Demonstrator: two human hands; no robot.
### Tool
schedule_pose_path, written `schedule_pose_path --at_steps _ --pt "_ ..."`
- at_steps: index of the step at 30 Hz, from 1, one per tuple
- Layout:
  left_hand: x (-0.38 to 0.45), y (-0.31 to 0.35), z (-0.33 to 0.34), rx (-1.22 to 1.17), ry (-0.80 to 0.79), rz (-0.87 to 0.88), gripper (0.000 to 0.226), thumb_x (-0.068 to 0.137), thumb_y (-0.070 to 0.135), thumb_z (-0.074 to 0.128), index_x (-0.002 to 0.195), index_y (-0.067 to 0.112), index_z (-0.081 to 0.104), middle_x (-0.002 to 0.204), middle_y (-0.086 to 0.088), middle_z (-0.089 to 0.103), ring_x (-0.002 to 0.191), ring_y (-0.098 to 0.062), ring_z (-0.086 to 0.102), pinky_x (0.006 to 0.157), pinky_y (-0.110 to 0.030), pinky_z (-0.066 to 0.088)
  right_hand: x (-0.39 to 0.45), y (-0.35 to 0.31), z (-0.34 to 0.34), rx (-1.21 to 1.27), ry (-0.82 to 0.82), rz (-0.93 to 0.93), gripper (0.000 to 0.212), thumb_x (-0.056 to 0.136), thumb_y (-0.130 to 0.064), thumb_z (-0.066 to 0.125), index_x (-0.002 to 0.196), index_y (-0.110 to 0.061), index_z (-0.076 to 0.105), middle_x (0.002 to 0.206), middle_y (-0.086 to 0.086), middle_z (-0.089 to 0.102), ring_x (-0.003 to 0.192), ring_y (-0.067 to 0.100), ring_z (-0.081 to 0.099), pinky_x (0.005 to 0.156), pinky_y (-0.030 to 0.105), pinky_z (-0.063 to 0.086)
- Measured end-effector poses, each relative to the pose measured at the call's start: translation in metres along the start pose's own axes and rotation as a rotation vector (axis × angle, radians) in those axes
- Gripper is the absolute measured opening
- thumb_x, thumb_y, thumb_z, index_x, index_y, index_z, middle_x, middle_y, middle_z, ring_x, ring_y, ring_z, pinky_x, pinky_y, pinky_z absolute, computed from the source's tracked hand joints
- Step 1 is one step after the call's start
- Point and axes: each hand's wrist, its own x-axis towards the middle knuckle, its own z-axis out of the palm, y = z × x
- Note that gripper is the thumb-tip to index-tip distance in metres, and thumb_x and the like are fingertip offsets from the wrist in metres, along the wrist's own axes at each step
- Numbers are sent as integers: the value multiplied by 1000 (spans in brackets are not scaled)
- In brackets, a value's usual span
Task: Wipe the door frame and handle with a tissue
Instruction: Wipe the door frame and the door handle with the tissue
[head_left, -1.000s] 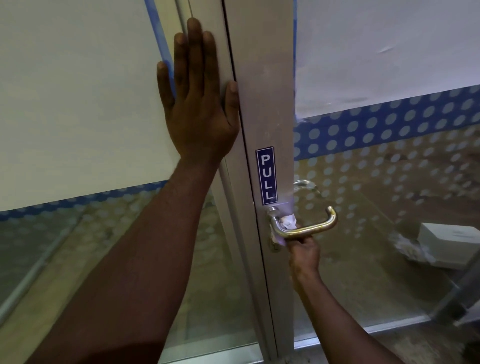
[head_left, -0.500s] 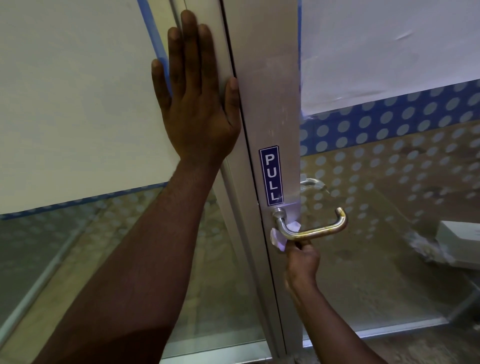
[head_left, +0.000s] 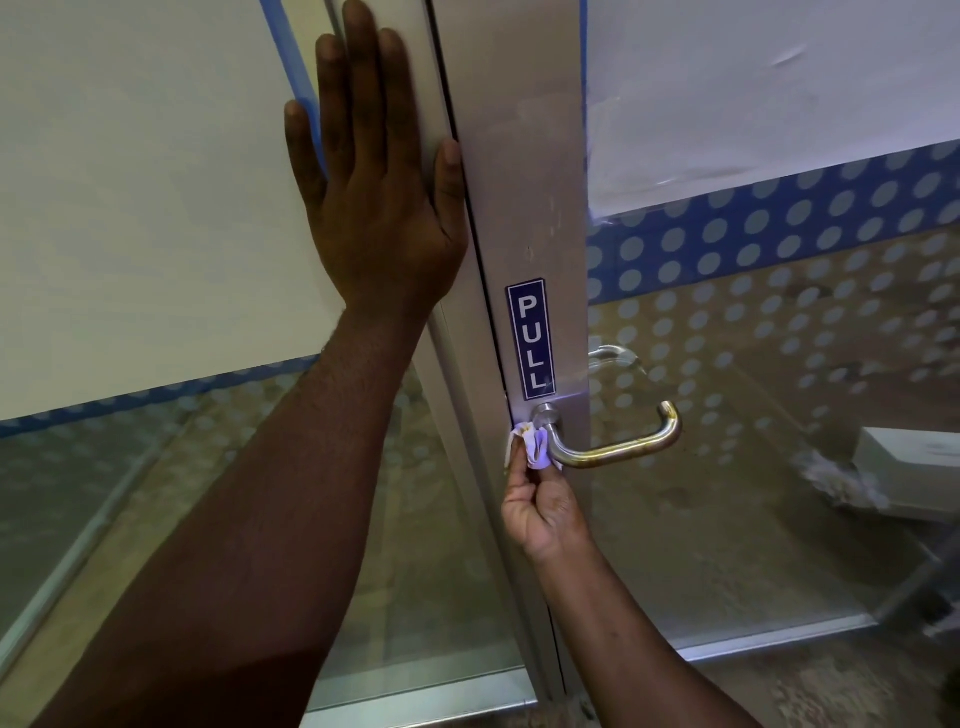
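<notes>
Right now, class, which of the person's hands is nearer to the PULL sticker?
Right. The right hand holds the tissue just below the PULL sticker; the left hand presses flat higher up, to its left.

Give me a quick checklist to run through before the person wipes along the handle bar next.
1. Tissue pinched in right hand: ok.
2. Tissue touching the handle near its base: ok.
3. Left hand flat, bracing the frame: ok.
4. Bar clear of anything in the way: ok.
5. Bar clean: not ok, brownish marks show.
6. Tissue has a clean side left: cannot tell.
</notes>
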Motion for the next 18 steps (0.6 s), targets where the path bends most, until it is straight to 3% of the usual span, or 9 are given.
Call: schedule_pose_path --at_steps 2,5,7,11,14,18 --pt "0 1 0 -2 3 2 57 107 40 35 148 0 44 152 -23 45 143 -35 36 120 -51 21 1 -1 -2 -68 4 -33 35 74 -2 63 109 4 63 91 15 71 70 20 72 69 25 58" --pt "0 0 1 2 19 -3 57 108 39 35 147 0 44 151 -23 46 142 -34 36 119 -52 24 2 1 -3 -167 -5 -119 64 67 -5 69 129 3 54 109 14 64 83 16 68 74 24 58" --pt "-1 -1 1 -1 23 -2 57 107 39 36 147 0 44 151 -23 46 142 -35 36 119 -53 25 0 3 -3 -184 -16 -152 70 66 -7 70 133 2 52 110 13 63 87 16 65 77 24 56" --pt "-3 -2 2 1 -3 21 58 107 41 34 149 1 41 153 -23 43 144 -34 33 121 -50 20 0 3 -4 -169 -27 -127 57 67 -10 70 122 0 58 102 11 63 83 13 65 78 24 56" --pt "-3 -3 3 0 2 23 58 107 42 34 150 2 40 154 -22 43 144 -34 33 121 -48 17 -2 -3 -6 -251 -1 -165 44 73 -1 69 116 0 61 101 12 64 84 15 66 73 22 58" --pt "-3 -3 5 -3 0 30 58 107 42 34 150 3 39 154 -21 43 145 -33 32 121 -50 20 0 -26 -14 -308 49 -252 30 89 13 51 112 -5 59 99 11 62 76 16 65 68 22 57"
